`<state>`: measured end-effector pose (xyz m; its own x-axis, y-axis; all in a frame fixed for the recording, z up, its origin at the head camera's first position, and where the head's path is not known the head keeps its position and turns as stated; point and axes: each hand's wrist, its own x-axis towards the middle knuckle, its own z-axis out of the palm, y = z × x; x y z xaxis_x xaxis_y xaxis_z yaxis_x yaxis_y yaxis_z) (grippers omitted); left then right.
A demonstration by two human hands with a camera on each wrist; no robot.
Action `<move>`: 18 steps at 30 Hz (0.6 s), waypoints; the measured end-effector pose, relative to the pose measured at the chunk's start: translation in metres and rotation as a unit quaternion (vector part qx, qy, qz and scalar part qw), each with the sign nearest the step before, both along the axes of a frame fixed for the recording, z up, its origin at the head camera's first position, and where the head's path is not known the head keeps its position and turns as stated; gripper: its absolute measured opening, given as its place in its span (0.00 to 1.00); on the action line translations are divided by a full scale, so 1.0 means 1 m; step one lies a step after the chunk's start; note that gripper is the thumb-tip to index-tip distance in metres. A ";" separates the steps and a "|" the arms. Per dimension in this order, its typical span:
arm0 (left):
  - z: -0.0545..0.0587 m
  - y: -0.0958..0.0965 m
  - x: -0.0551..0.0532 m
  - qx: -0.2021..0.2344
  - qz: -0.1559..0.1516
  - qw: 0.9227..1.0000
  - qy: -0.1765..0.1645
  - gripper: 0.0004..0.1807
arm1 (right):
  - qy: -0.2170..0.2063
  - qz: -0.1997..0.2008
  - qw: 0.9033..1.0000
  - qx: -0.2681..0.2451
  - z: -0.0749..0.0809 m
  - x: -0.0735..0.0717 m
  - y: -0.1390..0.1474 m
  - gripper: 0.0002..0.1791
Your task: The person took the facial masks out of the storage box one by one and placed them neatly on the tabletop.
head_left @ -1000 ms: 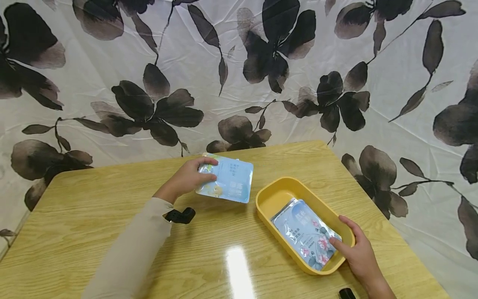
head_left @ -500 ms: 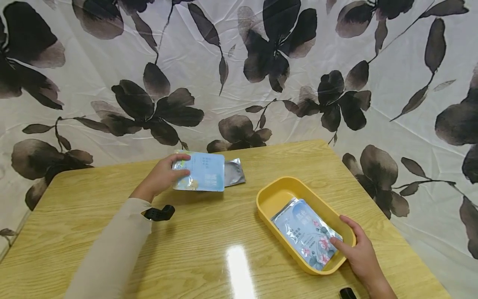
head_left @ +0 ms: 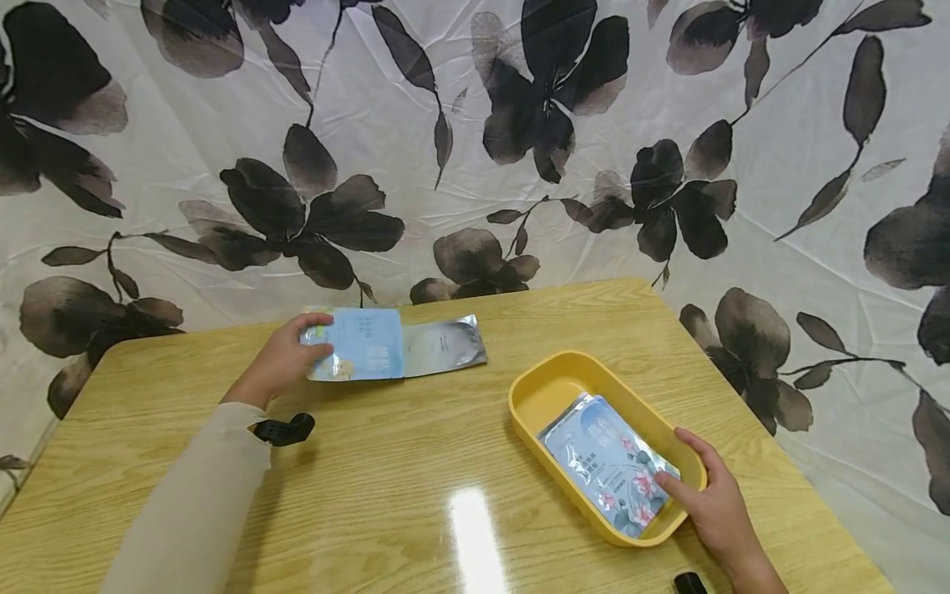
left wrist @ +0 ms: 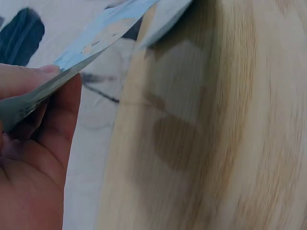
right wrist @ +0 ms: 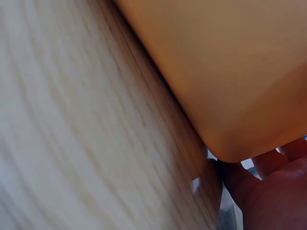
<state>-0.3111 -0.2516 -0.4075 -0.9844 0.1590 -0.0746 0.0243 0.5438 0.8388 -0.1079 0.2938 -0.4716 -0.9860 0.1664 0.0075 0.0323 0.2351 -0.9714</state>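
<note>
Packet (head_left: 365, 343) in left hand (head_left: 282, 358), apparently aloft

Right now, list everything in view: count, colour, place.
Cloth: 1, white with dark flowers, behind the table
Table: 1, yellowish wood, below everything
Bin: 1, yellow, on the table's right side
Flowered packet: at least 1, blue with pink flowers, in the bin
Silver packet: 1, silver, near the table's far edge
Blue packet: 1, light blue, just left of the silver packet
Black devices: 2, black, one by each wrist
Sleeve: 1, cream, left arm
Left hand: 1, bare, holding the blue packet
Right hand: 1, bare, gripping the bin's rim
</note>
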 end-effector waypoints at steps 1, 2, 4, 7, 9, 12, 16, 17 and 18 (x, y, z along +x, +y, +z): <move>-0.001 -0.003 0.000 0.006 0.002 1.000 -0.003 0.29 | 0.000 -0.001 1.000 0.000 0.000 0.000 0.000 0.39; -0.003 -0.005 0.000 0.015 0.002 1.000 -0.006 0.29 | -0.001 -0.001 1.000 0.000 0.000 0.000 0.000 0.39; -0.004 -0.009 0.000 0.022 0.005 1.000 -0.009 0.29 | -0.002 -0.002 1.000 0.001 0.001 0.000 0.000 0.39; -0.007 -0.013 -0.001 0.015 0.008 1.000 -0.009 0.28 | -0.002 -0.003 1.000 0.005 0.001 0.001 0.000 0.39; -0.008 -0.015 -0.002 0.010 0.009 1.000 -0.010 0.28 | -0.003 -0.003 1.000 0.005 0.001 0.001 0.000 0.39; -0.010 -0.016 -0.003 0.010 0.009 1.000 -0.017 0.29 | -0.004 -0.003 1.000 0.001 0.002 0.001 -0.001 0.39; -0.011 -0.016 -0.006 0.008 0.010 0.999 -0.030 0.29 | -0.004 -0.005 1.000 0.002 0.002 0.001 -0.001 0.39; -0.011 -0.016 -0.006 0.006 0.011 0.999 -0.033 0.29 | -0.004 -0.006 1.000 0.003 0.002 0.001 -0.001 0.39; -0.012 -0.017 -0.007 0.004 0.011 0.999 -0.036 0.29 | -0.005 -0.007 1.000 0.005 0.002 0.001 -0.001 0.39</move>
